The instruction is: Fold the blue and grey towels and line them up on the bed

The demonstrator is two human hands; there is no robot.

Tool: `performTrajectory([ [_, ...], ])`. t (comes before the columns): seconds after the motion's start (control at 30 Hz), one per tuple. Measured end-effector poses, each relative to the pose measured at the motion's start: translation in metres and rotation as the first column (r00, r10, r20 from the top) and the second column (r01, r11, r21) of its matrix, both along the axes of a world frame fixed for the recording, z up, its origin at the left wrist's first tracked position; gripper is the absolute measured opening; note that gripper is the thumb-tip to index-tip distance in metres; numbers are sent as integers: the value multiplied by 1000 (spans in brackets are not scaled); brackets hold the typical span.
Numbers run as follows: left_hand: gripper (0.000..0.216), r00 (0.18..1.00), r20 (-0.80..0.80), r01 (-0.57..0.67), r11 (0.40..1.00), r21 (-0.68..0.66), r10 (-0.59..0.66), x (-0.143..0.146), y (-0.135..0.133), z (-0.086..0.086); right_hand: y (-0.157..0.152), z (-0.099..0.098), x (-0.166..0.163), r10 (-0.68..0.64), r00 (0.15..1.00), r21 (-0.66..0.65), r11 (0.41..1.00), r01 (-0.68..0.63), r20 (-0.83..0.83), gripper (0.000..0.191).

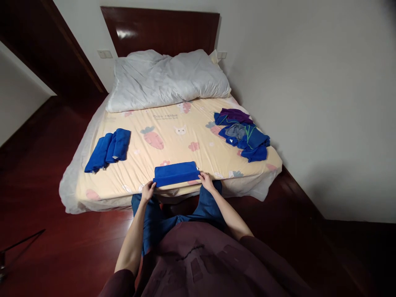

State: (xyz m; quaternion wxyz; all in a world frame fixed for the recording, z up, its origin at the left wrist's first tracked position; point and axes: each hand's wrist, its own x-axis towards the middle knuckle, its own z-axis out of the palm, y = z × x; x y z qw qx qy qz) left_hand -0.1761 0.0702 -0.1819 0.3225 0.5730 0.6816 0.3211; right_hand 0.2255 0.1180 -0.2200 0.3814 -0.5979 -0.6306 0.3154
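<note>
A blue towel (176, 172), folded into a long strip, lies along the front edge of the bed. Its near edge is turned over in a narrow band. My left hand (148, 191) pinches the left end of that band. At the right end, my right hand (206, 180) grips the near corner, close to a small white tag. Several rolled blue towels (109, 149) lie side by side on the left of the bed. On the right is a loose heap of crumpled cloths (243, 134) in blue, purple and grey, some with green edging.
The bed (145, 161) has a pale yellow patterned sheet. A folded white quilt (170, 78) rests at its far end, before the dark wooden headboard (163, 31). White wall stands to the right. A thin dark object (24, 241) is above the floor at left.
</note>
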Motion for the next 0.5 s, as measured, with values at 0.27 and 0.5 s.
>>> performTrajectory([
  [0.27,45,996,-47,-72,996,-49,69,3,4,4,15,7,-1,2,1000,-93,996,-3,-11,23],
  [0.5,28,987,-125,-109,991,-75,99,0,19,4,29,13,-3,21,998,-89,996,-16,57,22],
])
